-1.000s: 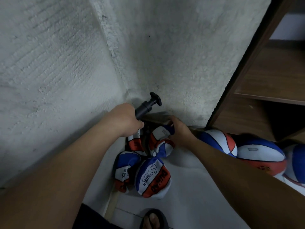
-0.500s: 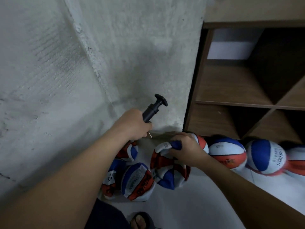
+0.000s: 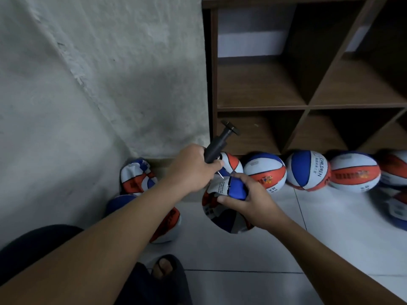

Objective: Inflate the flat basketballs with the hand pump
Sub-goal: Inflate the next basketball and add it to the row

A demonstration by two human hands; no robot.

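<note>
Basketballs (image 3: 264,170) blue-white-orange panels; pump (image 3: 217,146) black; shelf (image 3: 308,106) brown.

The left hand (image 3: 193,168) grips the hand pump (image 3: 217,147), just left of the right hand (image 3: 248,201), which holds a flat basketball (image 3: 229,219) above the floor (image 3: 253,260). More flat ones (image 3: 134,177) sit near the wall (image 3: 99,84), left. Round balls (image 3: 308,170) line the floor on the right, before the shelf unit (image 3: 308,106). A foot (image 3: 164,268) is nearest.

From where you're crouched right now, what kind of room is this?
Probably a sports equipment storeroom or a corner of one. A bare rough plaster wall meets a wooden cubby shelf with open compartments, and a row of inflated basketballs sits on the white tiled floor beneath it.
</note>
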